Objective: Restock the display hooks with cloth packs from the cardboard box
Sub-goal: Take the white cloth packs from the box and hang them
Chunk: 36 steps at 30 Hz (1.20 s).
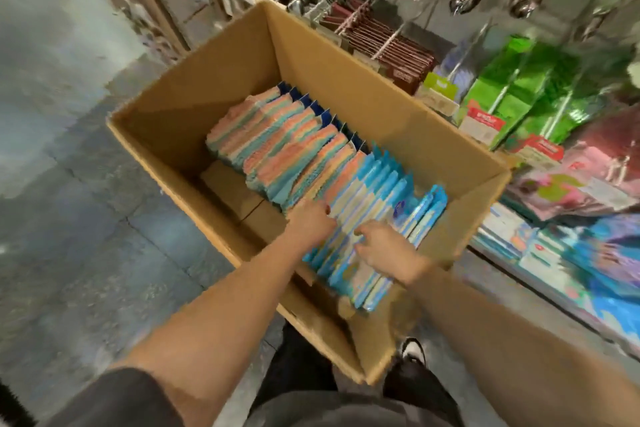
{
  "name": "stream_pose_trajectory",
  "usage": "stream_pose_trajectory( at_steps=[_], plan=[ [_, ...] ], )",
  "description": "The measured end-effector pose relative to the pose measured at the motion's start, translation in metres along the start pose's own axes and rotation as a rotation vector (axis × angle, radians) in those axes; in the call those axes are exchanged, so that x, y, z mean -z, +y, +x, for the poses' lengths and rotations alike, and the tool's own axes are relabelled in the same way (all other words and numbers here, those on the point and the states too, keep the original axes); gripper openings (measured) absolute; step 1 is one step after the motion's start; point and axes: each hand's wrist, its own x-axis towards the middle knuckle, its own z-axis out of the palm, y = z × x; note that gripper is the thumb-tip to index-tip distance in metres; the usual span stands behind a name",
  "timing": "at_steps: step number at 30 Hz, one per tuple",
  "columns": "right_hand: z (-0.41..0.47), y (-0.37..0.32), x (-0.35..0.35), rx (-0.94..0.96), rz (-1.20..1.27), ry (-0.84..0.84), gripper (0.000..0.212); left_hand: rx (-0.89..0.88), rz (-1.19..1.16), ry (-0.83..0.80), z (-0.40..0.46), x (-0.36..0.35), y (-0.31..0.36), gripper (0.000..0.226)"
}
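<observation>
- Grey, mottled shop floor (69,184) spreads under an open cardboard box (214,66) of plain brown corrugated board.
- Both bare forearms reach into the box; the left hand (310,222) curls its fingers onto the edges of the cloth packs (367,204), and the right hand (384,250) does likewise just beside it.
- Glossy blue-edged packs stand upright in a row; beyond them lie softer orange-and-teal striped ones.
- Farther off, wire display hooks (346,17) carry brown cards and green packets (512,94), blurred.

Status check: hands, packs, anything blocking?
Left hand and right hand both in the box, fingers on the cloth packs. Grip unclear. No pack lifted yet. Nothing blocking.
</observation>
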Motion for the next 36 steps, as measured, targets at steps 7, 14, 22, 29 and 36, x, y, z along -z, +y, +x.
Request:
stream_pose_trajectory(
  at_steps=[7, 14, 22, 29, 36],
  plan=[
    [0.046, 0.000, -0.026, -0.183, -0.022, -0.155, 0.049, -0.021, 0.113, -0.253, 0.067, -0.030, -0.021, 0.052],
    [0.052, 0.000, -0.047, -0.232, -0.161, -0.122, 0.053, 0.070, 0.118, -0.210, 0.089, -0.056, -0.018, 0.094],
    [0.048, -0.003, -0.056, -0.312, -0.297, -0.097, 0.052, 0.045, 0.087, -0.208, 0.093, -0.066, -0.017, 0.091],
    [0.038, -0.001, -0.063, -0.411, -0.344, -0.067, 0.045, 0.102, 0.096, -0.202, 0.090, -0.075, -0.010, 0.067],
    [0.031, -0.002, -0.060, -0.437, -0.286, -0.097, 0.055, 0.064, 0.050, -0.162, 0.072, -0.055, -0.003, 0.054]
  ],
)
